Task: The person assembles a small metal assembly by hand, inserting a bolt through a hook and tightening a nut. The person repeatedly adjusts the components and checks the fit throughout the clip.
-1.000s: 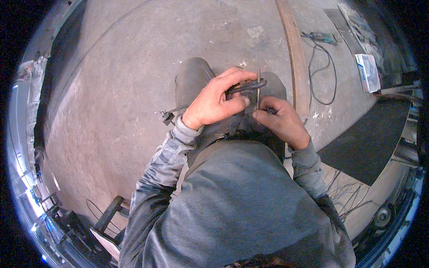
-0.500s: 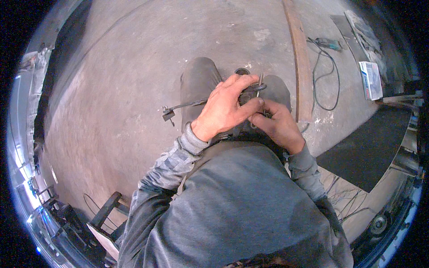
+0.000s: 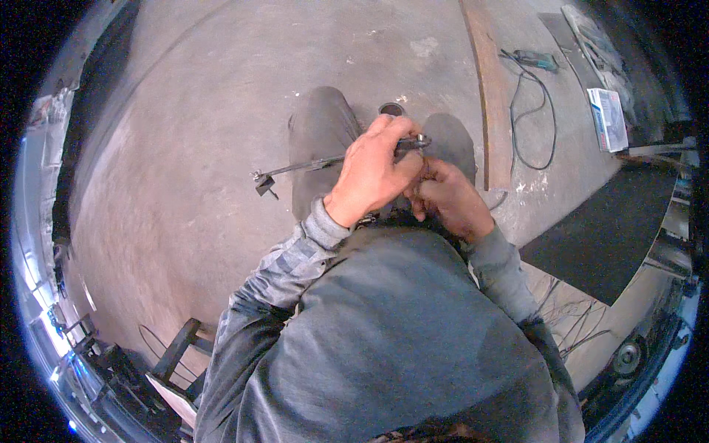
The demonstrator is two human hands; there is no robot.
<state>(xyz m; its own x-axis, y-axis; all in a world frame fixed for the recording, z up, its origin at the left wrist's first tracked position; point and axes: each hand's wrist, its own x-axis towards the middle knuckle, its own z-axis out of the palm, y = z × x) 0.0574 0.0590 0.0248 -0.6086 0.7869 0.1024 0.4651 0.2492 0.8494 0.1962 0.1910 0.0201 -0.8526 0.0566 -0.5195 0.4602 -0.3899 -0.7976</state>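
My left hand (image 3: 374, 168) is closed around a dark metal rod-like part (image 3: 306, 165) above my lap. The rod reaches out to the left and ends in a small block with a thin pin. Its other end, with a rounded metal tip, pokes out past my left fingers. My right hand (image 3: 452, 198) sits against the left thumb with its fingers curled in. Anything between those right fingers is hidden. Just beyond my hands, between the knees, a round dark-mouthed container (image 3: 391, 109) stands on the floor.
A long wooden plank (image 3: 491, 111) lies to the right. Beyond it are a teal corded power tool (image 3: 537, 60), its looped cable (image 3: 552, 122), a white box (image 3: 608, 118) and a black sheet (image 3: 605, 232). A dark-framed stand (image 3: 177, 351) is at lower left.
The thin metal piece that stood upright at the rod's right end no longer shows. My right fingers have curled in closer to the left thumb. The rod's left end has shifted slightly left.
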